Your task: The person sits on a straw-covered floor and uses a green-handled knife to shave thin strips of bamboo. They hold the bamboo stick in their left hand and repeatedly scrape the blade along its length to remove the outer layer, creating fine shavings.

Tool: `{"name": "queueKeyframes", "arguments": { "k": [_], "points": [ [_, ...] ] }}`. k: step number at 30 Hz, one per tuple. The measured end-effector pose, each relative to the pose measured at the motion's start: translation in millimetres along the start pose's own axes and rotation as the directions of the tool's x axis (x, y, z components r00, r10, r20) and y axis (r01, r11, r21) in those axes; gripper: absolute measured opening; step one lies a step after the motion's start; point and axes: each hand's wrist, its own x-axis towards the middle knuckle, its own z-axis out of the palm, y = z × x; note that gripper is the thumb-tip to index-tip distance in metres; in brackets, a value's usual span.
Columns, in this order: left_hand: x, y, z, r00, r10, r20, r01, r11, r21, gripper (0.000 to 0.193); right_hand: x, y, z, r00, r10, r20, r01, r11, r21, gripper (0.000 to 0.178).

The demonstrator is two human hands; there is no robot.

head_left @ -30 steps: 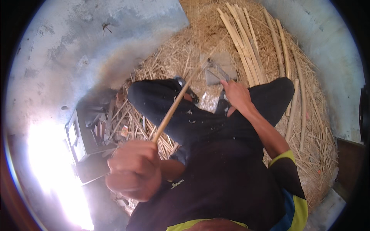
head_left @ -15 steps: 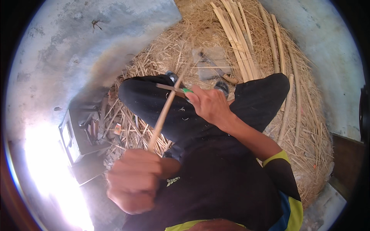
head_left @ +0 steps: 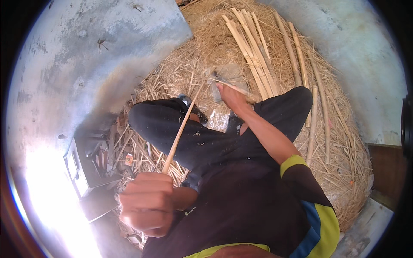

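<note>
Lower left: left hand grasps pale stick. Upper centre: right hand, grip unclear. Left: box containing brownish pieces.

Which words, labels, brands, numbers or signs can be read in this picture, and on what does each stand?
None can be read.
Dark short-sleeved shirt: pale chest mark, too small to read.
Small orange box: any print is too small to read.
</note>
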Motion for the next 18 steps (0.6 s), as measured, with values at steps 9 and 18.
{"name": "queueKeyframes", "arguments": {
  "k": [9, 18],
  "points": [
    [3.2, -6.0, -5.8, 0.930, -0.001, -0.367, 0.004, 1.000, 0.008, 0.021, 32.4, 99.5, 41.5, 0.974, 0.093, 0.206, -0.048, 0.976, -0.213, 0.039],
    [2.4, -3.9, -18.5, 0.913, 0.030, -0.406, -0.021, 0.999, 0.027, 0.019, -12.8, 11.6, -19.4, 0.977, 0.045, 0.210, -0.125, 0.915, 0.384, 0.056]
  ]
}}
